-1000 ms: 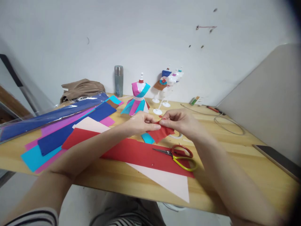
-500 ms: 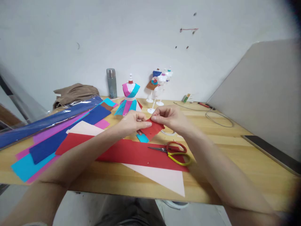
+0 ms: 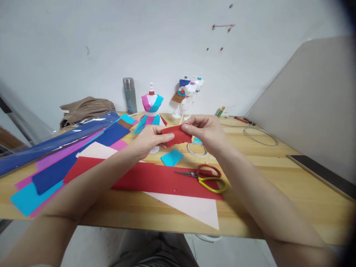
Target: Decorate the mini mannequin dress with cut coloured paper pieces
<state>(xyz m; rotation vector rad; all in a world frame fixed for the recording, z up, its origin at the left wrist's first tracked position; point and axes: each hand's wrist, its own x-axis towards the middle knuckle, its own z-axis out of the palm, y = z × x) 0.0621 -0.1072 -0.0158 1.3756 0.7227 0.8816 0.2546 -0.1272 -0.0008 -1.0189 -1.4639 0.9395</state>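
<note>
A small piece of red paper (image 3: 178,135) is held up between my two hands, above the table. My left hand (image 3: 151,140) pinches its left end, thumb in front. At its upper right corner, my right hand (image 3: 204,129) grips it between thumb and fingers. Its lower edge looks uneven. Below lies a small turquoise piece (image 3: 172,157). Scissors (image 3: 204,177) with one red and one yellow handle rest on a long red strip (image 3: 158,180), and a pale pink sheet (image 3: 194,211) shows from under it.
A dress form (image 3: 151,105) in pink and turquoise strips stands behind my left hand; several smaller forms (image 3: 190,91) stand by the wall. Coloured sheets (image 3: 66,163) fan out at left. A flask (image 3: 129,95), white ring (image 3: 197,149), cable (image 3: 258,139) and phone-like slab (image 3: 319,172) are around.
The red piece has changed from hanging diagonally to lying nearly level between my hands, and looks shorter. Both hands have shifted slightly up, and the turquoise piece beneath is now uncovered.
</note>
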